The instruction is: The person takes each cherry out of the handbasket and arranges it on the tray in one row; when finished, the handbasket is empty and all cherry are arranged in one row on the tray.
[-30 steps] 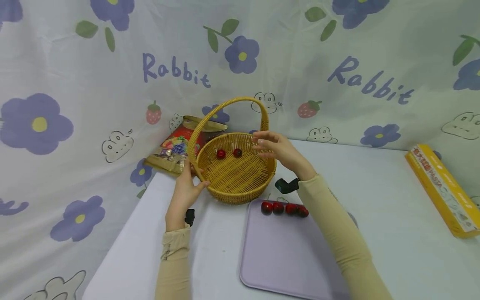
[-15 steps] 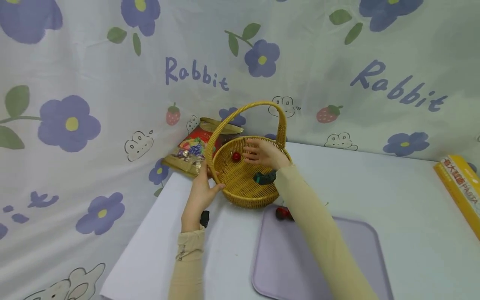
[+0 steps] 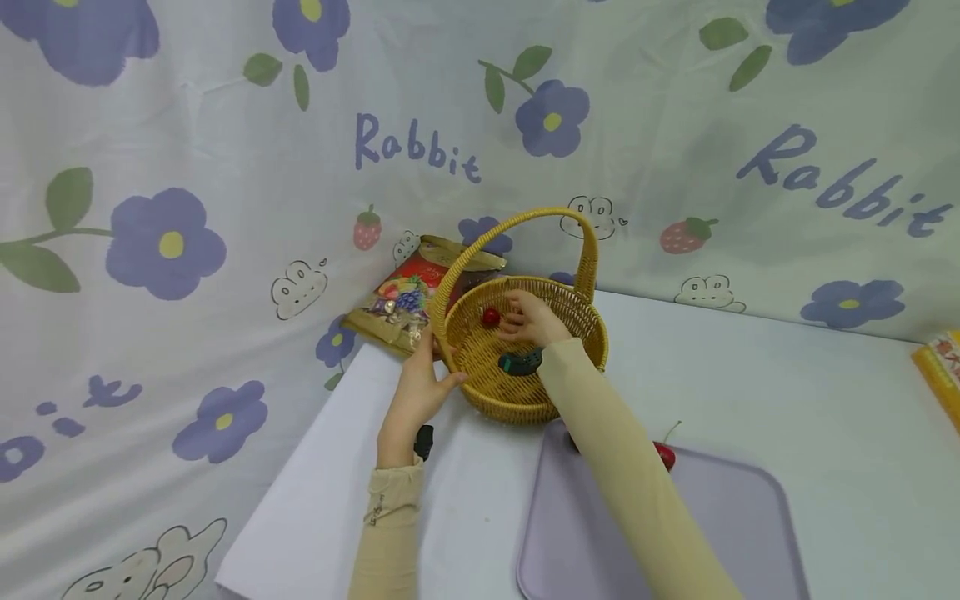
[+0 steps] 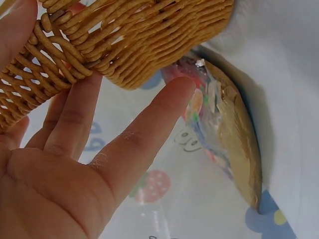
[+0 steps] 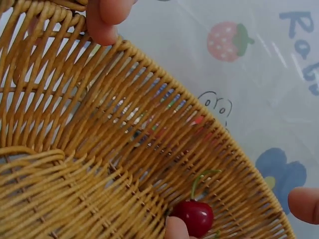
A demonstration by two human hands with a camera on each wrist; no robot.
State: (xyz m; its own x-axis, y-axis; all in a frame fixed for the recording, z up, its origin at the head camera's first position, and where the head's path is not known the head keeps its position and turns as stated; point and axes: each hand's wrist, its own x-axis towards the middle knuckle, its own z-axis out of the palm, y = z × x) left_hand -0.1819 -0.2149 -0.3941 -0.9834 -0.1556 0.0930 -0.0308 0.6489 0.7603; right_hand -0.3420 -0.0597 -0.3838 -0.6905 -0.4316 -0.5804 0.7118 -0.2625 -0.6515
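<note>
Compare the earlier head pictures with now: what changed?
The right hand moved left from over the right rim of the basket, reaching inside; whether it holds anything is unclear. The head view turned left, and one cherry shows inside instead of two. The left hand still holds the basket's left side.

Counted: two hands, left hand (image 3: 420, 396), right hand (image 3: 531, 323). Wicker basket (image 3: 512, 411), one. Tray (image 3: 720, 517), one. Foil bag (image 3: 390, 304), one. Box (image 3: 947, 367), one, partly cut off. Cherries from head view: one in basket (image 3: 491, 317); on tray, one plain (image 3: 664, 456), plus dark sliver by sleeve (image 3: 615, 467); full total hidden. Printed strawberries (image 3: 367, 229), two.
</note>
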